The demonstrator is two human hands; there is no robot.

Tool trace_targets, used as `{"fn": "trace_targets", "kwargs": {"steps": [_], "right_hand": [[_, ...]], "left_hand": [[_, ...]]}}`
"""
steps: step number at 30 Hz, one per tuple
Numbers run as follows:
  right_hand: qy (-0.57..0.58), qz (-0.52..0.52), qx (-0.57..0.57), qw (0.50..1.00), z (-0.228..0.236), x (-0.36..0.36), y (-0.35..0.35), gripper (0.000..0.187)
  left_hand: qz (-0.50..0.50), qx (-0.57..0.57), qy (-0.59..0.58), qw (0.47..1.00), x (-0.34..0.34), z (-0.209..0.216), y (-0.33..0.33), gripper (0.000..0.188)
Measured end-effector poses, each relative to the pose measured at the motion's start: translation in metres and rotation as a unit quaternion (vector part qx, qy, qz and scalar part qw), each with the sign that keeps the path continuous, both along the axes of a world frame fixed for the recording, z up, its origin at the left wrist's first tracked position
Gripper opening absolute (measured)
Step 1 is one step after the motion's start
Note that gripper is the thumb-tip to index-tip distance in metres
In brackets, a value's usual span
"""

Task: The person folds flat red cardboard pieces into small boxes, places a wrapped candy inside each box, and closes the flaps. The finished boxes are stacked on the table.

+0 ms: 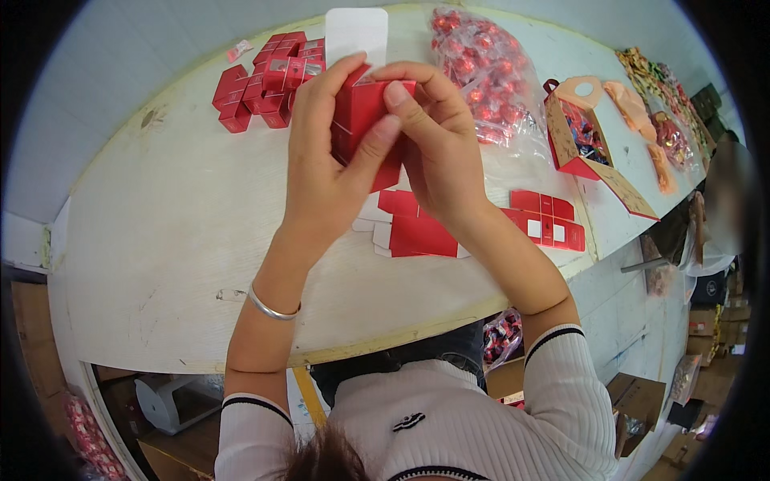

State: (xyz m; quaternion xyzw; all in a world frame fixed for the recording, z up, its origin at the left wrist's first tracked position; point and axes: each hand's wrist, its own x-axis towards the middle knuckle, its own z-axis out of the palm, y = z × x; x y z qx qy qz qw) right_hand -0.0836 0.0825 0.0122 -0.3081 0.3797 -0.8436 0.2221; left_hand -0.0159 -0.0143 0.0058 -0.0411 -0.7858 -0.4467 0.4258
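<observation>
Both my hands hold a small red cardboard box [358, 111] upright above the table. My left hand [321, 160] wraps round its left side, with the thumb across the front. My right hand [443, 138] grips the top right edge, thumb and fingers at the upper flap; the fingers partly hide the opening. Flat, unfolded red box blanks [425, 234] lie on the table below my right forearm, with more red blanks [548, 220] to the right. Beyond my left hand stands a cluster of folded red boxes [273, 80].
A clear plastic bag of shiny red balls [485, 72] lies at the far side, near a white card or panel [357, 32]. An opened patterned gift box [577, 132] with wrapped items stands to the right, near orange cloth-like pieces [630, 108]. The white table [192, 240] ends before my body.
</observation>
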Motion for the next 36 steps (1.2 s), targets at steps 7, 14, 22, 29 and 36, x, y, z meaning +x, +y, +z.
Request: {"fn": "trace_targets", "kwargs": {"steps": [7, 14, 22, 29, 36], "right_hand": [[-0.108, 0.055, 0.001, 0.993, -0.009, -0.013, 0.001, 0.023], [-0.07, -0.012, -0.017, 0.997, 0.008, -0.004, 0.0, 0.047], [-0.085, 0.054, 0.021, 0.995, 0.014, -0.011, 0.007, 0.02], [0.125, -0.04, 0.074, 0.989, 0.013, -0.018, 0.006, 0.018], [0.247, -0.104, 0.07, 0.961, 0.013, -0.017, 0.008, 0.014]], "left_hand": [[-0.133, 0.079, -0.067, 0.986, 0.006, 0.008, -0.015, 0.03], [-0.155, 0.111, -0.068, 0.979, 0.009, 0.006, -0.013, 0.029], [-0.119, 0.04, -0.058, 0.99, 0.006, 0.002, -0.023, 0.027], [-0.109, 0.065, 0.019, 0.992, 0.008, 0.007, -0.008, 0.049], [-0.139, 0.084, -0.005, 0.987, 0.009, 0.012, -0.008, 0.051]]}}
